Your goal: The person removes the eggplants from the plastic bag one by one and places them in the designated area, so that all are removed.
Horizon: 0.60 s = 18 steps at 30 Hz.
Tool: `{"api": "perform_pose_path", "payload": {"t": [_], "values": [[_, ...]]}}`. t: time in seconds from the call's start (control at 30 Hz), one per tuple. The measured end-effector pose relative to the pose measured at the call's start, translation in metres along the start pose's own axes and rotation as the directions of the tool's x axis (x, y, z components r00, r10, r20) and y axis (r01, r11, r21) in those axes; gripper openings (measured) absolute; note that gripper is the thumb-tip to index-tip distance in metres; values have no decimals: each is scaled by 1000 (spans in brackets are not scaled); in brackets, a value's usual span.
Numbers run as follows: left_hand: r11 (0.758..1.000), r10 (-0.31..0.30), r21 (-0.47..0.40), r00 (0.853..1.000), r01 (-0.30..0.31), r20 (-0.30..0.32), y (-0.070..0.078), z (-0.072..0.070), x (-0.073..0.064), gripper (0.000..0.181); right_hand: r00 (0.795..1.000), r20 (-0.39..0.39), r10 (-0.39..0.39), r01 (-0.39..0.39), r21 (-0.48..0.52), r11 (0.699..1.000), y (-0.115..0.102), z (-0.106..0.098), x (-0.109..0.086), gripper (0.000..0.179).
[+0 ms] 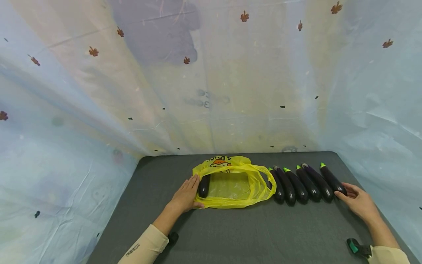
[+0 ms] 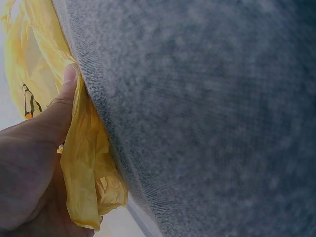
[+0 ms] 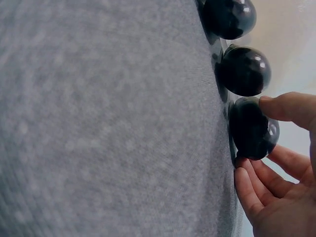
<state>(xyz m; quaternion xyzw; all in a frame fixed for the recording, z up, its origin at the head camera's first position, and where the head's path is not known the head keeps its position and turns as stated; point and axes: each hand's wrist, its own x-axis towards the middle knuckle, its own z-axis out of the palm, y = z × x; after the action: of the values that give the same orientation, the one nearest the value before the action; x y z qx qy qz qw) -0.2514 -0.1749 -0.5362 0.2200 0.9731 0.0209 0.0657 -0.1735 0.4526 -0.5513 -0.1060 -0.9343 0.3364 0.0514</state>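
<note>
A yellow plastic bag (image 1: 229, 202) lies with its mouth wide at the middle of the table, and one eggplant (image 1: 204, 186) shows inside at its left end. My left hand (image 1: 185, 194) holds the bag's left side, with the thumb (image 2: 69, 81) against the yellow plastic in the left wrist view. To the right of the bag, several dark eggplants (image 1: 297, 186) lie side by side. At the right end of this row, my right hand (image 1: 358, 201) grips the rounded bottom of the last eggplant (image 1: 331, 179), thumb on one side and fingers on the other.
A dark grey table (image 1: 263, 234) carries everything. Behind it and at both sides hang pale sheets (image 1: 250, 80) with small leaf prints. Some eggplants beside the bag are partly covered by its right handle loop (image 1: 271, 178).
</note>
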Motion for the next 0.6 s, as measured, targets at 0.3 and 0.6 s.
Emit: {"api": "perform_pose_path", "payload": {"t": [0.3,0.6], "values": [[1000,-4,-4,1000,4,2,1,0,-1,118,1000,-3,-2,2,17,1000,-1,-2,-2,77],[1000,-7,-1,1000,7,6,2,-2,-1,118,998,-55,1,0,17,1000,1,-2,-2,77]]}}
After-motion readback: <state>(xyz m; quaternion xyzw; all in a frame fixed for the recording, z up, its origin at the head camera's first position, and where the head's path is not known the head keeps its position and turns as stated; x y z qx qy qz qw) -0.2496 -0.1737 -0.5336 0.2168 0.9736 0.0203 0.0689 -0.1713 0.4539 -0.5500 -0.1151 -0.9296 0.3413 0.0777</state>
